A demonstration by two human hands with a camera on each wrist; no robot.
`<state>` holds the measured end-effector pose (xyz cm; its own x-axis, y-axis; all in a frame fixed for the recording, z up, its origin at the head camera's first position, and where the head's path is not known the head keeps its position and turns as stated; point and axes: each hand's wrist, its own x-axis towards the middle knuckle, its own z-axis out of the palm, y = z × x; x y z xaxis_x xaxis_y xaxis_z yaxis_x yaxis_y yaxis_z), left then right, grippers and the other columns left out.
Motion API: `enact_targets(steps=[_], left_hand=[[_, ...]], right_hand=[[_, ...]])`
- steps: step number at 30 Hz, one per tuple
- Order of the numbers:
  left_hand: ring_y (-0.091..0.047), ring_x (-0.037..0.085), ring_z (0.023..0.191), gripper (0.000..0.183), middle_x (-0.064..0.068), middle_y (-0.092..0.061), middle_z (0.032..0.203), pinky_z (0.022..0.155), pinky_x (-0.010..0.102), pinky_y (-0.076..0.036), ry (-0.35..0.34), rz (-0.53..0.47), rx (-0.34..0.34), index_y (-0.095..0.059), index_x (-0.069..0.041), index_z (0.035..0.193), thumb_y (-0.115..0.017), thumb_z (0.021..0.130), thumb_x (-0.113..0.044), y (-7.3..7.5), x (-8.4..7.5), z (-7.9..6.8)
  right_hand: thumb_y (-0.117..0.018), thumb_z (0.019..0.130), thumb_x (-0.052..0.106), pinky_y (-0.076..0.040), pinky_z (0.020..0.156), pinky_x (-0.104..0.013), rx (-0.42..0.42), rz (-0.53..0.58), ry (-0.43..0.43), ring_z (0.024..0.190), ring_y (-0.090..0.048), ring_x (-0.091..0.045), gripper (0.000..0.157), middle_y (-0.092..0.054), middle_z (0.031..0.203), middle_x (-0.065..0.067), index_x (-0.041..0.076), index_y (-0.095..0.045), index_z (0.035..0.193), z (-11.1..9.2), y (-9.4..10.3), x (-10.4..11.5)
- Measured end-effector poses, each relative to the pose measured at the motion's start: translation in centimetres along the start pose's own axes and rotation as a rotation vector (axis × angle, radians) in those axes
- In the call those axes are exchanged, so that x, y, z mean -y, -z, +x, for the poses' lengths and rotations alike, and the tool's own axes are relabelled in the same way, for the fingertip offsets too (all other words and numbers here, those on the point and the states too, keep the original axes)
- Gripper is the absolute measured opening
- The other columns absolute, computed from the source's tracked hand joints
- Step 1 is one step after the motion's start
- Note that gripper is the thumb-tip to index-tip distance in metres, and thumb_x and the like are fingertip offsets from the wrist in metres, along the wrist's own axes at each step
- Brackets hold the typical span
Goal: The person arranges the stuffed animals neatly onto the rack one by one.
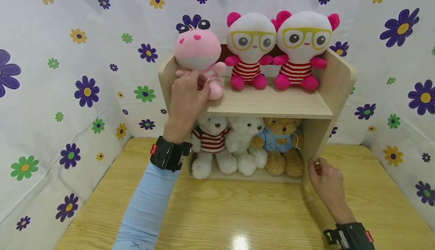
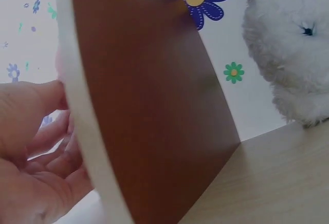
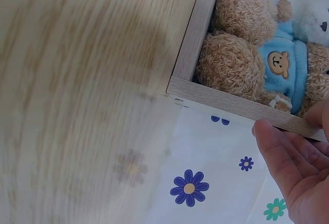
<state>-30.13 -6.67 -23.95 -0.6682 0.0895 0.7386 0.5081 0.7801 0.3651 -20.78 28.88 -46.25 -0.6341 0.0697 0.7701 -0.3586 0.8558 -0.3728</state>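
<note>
My left hand [image 1: 187, 101] holds a pink plush toy [image 1: 197, 51] with black eyes by its lower body, on the upper left of a small wooden shelf [image 1: 272, 104]. Its fingers are curled against the toy; the exact contact is hidden. In the left wrist view the brown underside of the middle board [image 2: 149, 95] hides most of the toy. My right hand [image 1: 327, 180] pinches the front edge of the right side panel [image 1: 312, 140], low down. To the right of the pink toy, two plush pandas [image 1: 251, 42] with yellow glasses sit side by side.
On the lower level sit a white bear in a striped sweater [image 1: 213, 140], a white plush bear [image 1: 246, 144] and a brown bear in a blue top [image 1: 281, 142]. The shelf stands on a wooden table [image 1: 217, 212], before a flower-patterned cloth [image 1: 112, 53].
</note>
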Motion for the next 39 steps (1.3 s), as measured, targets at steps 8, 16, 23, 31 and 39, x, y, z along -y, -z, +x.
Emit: enact_targets(steps=[8,16,23,31,39], left_hand=[[-0.065,0.036,0.095,0.015,0.019,-0.066,0.097,0.085,0.05,-0.053,0.033,-0.014,-0.057,-0.068,0.002,0.1,-0.062,0.101,-0.013,-2.1,0.4,1.3],[-0.065,0.036,0.108,0.024,0.02,-0.064,0.115,0.097,0.048,-0.053,0.086,-0.015,0.042,-0.066,0.002,0.115,-0.061,0.102,-0.017,-2.5,0.2,1.7],[-0.06,0.031,0.12,0.046,0.015,-0.058,0.139,0.1,0.047,-0.053,0.029,0.044,0.227,-0.061,-0.008,0.142,-0.057,0.103,-0.032,-1.7,0.1,1.2],[-0.018,0.029,0.16,0.076,0.009,-0.028,0.169,0.128,0.047,-0.024,0.025,0.137,0.486,-0.032,-0.008,0.161,-0.054,0.102,-0.052,-1.5,0.2,1.5],[-0.018,0.029,0.16,0.078,0.004,-0.027,0.169,0.127,0.053,-0.024,0.036,0.125,0.482,-0.031,-0.014,0.161,-0.055,0.1,-0.055,-1.7,0.7,1.6]], right_hand=[[-0.069,0.086,-0.007,-0.045,0.043,-0.014,-0.007,-0.01,0.003,0.05,-0.068,-0.03,0.007,-0.07,0.065,-0.022,-0.014,-0.066,0.084,0.0,0.0,0.2],[-0.069,0.087,-0.006,-0.047,0.044,-0.015,0.01,-0.006,-0.004,0.052,-0.069,-0.03,0.009,-0.07,0.066,-0.024,-0.015,-0.066,0.086,0.0,-0.1,0.3],[-0.07,0.087,-0.006,-0.047,0.044,-0.015,0.01,-0.012,-0.001,0.053,-0.069,-0.03,0.009,-0.07,0.067,-0.024,-0.014,-0.066,0.087,0.1,0.1,0.3],[-0.07,0.087,-0.006,-0.045,0.045,-0.012,0.009,-0.007,-0.008,0.053,-0.07,-0.031,0.009,-0.07,0.067,-0.024,-0.014,-0.067,0.087,-0.1,0.1,0.2],[-0.07,0.087,-0.006,-0.044,0.045,-0.011,0.019,-0.01,-0.024,0.052,-0.069,-0.031,0.009,-0.07,0.067,-0.024,-0.014,-0.067,0.086,-0.2,0.0,0.2]])
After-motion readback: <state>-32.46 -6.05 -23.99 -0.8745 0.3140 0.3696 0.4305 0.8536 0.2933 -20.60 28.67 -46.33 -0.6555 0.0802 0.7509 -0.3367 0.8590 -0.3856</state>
